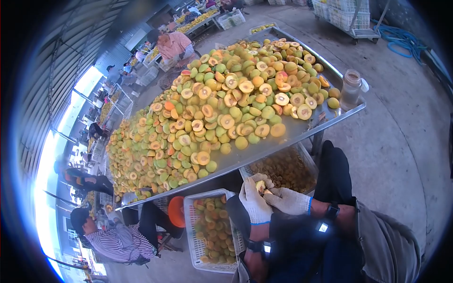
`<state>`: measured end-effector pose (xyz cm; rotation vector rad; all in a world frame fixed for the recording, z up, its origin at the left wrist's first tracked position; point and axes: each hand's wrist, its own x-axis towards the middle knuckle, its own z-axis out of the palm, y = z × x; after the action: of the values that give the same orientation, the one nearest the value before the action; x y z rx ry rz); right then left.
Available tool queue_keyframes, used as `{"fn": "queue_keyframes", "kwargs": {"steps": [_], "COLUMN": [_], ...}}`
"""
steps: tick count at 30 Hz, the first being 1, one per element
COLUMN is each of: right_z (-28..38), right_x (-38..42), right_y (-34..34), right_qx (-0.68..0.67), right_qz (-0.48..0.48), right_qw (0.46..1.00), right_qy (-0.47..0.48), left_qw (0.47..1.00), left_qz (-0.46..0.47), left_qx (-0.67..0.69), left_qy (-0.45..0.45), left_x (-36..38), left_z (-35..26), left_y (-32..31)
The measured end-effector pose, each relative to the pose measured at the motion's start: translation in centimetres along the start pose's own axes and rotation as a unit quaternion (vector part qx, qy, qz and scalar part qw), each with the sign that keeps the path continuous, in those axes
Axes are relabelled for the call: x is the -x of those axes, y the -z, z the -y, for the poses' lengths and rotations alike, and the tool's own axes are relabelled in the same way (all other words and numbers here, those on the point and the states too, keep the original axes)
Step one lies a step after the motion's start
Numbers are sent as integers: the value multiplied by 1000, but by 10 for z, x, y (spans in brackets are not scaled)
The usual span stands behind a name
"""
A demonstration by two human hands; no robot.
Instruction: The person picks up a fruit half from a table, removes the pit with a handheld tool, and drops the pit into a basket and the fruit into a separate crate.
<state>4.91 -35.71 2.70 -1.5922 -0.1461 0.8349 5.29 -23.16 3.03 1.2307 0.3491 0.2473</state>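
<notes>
My left hand [254, 202], in a white knit glove, is closed around a pale yellow peach half [260, 187] in front of my lap. My right hand [289, 201], gloved the same way, meets it from the right with fingers curled in; whatever it grips is hidden. Just beyond both hands, a bin [309, 162] of brown pits or scraps sits under the table edge. Above it slopes a metal table [302, 131] heaped with halved yellow-green peaches [226, 101], many showing their cut faces. To the left of my knee stands a white plastic crate [189, 236] holding more halves.
A clear jar [351, 89] stands at the table's right corner. An orange bowl [177, 212] is beside the crate. A person in a striped top [118, 243] sits at left; another in pink [174, 46] works across the table. Stacked crates on a cart [347, 19] and blue hose [401, 40] lie behind.
</notes>
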Motion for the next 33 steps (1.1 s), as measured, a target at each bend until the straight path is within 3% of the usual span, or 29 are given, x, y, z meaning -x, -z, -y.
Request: {"fn": "queue_keyframes", "kwargs": {"steps": [3, 8, 10, 16, 23, 24, 26, 28, 33], "right_z": [4, 4, -6, -14, -5, -5, -4, -7, -9], "right_x": [7, 13, 5, 1, 11, 11, 9, 7, 10], "right_y": [0, 7, 7, -3, 9, 10, 10, 12, 17], "right_qx": [-54, -114, -147, -143, -278, -278, -143, -165, -191], "right_qz": [24, 70, 106, 84, 186, 186, 119, 124, 155], "right_qw": [998, 990, 982, 986, 941, 941, 981, 976, 966], "right_qy": [-14, -38, -47, -13, -59, -58, -61, -68, -74], "left_qw": [998, 996, 997, 996, 973, 966, 969, 971, 962], "left_qz": [40, 79, 80, 79, 220, 246, 237, 229, 251], "left_qx": [7, 31, -5, -48, -71, -74, -69, -65, -107], "left_qy": [-39, 13, -18, 19, -14, -28, -3, 23, -22], "left_x": [-1, -8, -14, -17, -34, -35, -35, -34, -29], "left_z": [-3, 12, 15, 6, 14, 14, 15, 13, 11], "left_y": [2, 18, 19, 15, 32, 32, 31, 29, 27]}}
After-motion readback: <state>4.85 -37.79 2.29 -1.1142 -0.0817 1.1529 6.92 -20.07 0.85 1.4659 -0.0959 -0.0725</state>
